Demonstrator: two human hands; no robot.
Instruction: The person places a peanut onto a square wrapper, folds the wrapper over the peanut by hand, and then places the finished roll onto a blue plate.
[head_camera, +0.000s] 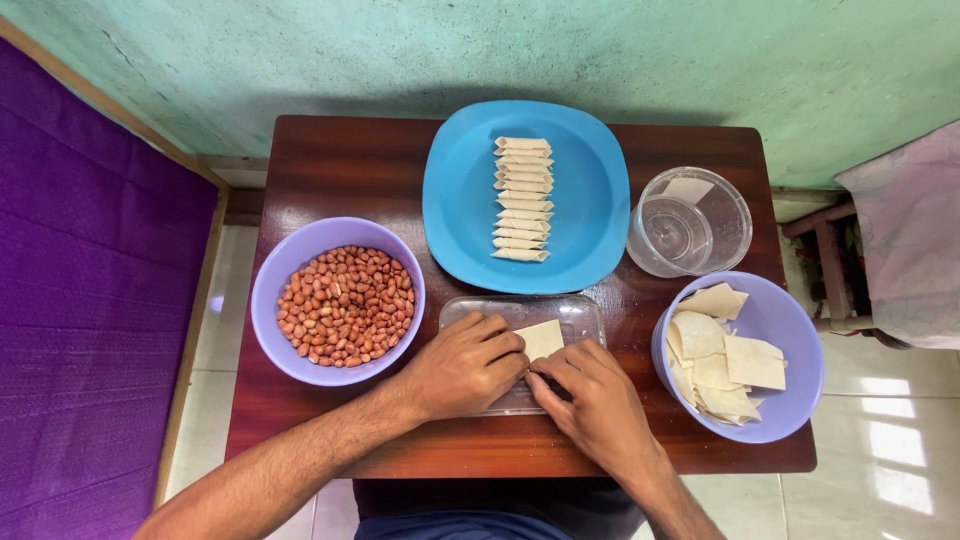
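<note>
While looking straight down from the head view: small dark wooden table (340, 160) against a green wall (600, 50), purple cloth (90, 300) off to the left.

Left hand (462, 368) and right hand (598, 408) together at the near middle of the table, both over a clear flat plastic tray (585, 318). Fingertips of both meeting on a pale square dough wrapper (541, 338) lying in that tray. Left fingers curled down over the wrapper's left edge, right fingers pinching in at its lower corner. Grip narrow on both sides, pressed onto the wrapper; cannot tell whether anything is inside the fold, hidden under the fingers.

Left of the tray, just beside the left hand: lilac bowl (275, 285) full of brown peanuts (347, 305).

Right of the tray, near the right hand but not touching: second lilac bowl (790, 340) with a loose stack of flat pale wrappers (725, 360), some tilted against the wall of the bowl.

Behind the tray: blue plate (460, 200), near edge just beside the tray. On it, one neat column of rolled wrappers (522, 198), laid side by side, ends pointing left and right.

Right of the plate: clear round container (735, 230) with one small pale piece inside, touching or nearly touching the right lilac bowl's rim.

Pinkish cloth over a chair (905, 240) at far right, well apart from the table things.
</note>
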